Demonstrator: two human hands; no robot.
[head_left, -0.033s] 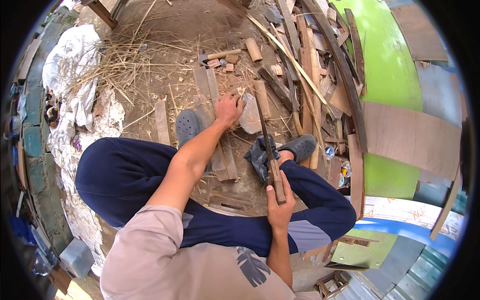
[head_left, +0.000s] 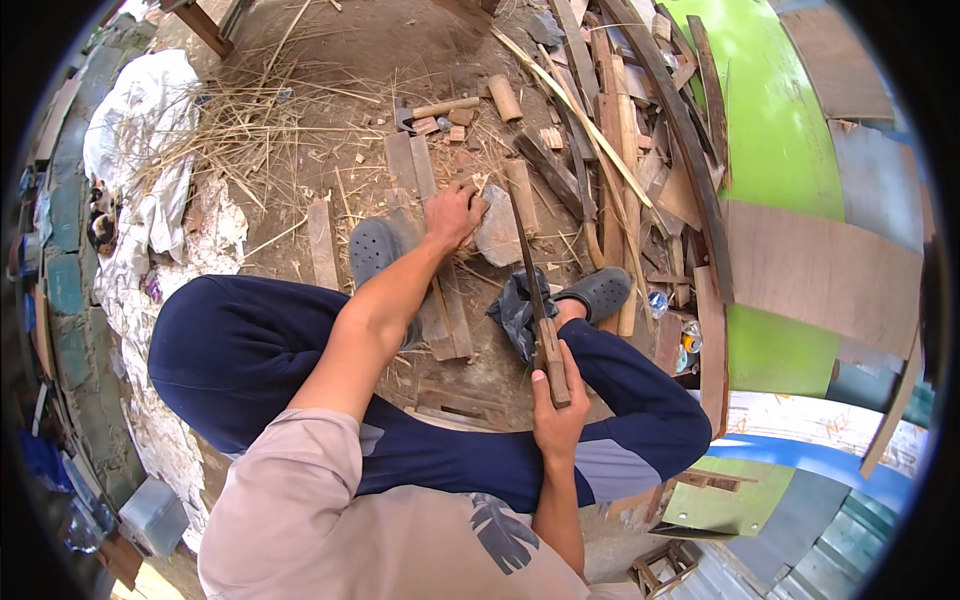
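My right hand (head_left: 560, 410) is closed round the wooden handle of a long tool with a narrow dark blade (head_left: 528, 245); whether it is a knife or a saw I cannot tell. The blade points away from me, past the right side of a flat grey stone (head_left: 497, 230). Left of that stone, over the wooden planks (head_left: 440, 310) on the ground, my left hand (head_left: 454, 215) has its fingers curled. What they hold, if anything, is hidden. A black plastic bag (head_left: 515, 322) lies beside the blade, near my right shoe.
Beyond my left hand lie a wooden-handled tool (head_left: 445, 108) and bamboo pieces (head_left: 505, 98). Thin strips (head_left: 270, 130) are heaped at the far left, by a white sheet (head_left: 150, 150). Long timber pieces (head_left: 665, 130) stack up along the right, before a green panel (head_left: 780, 130).
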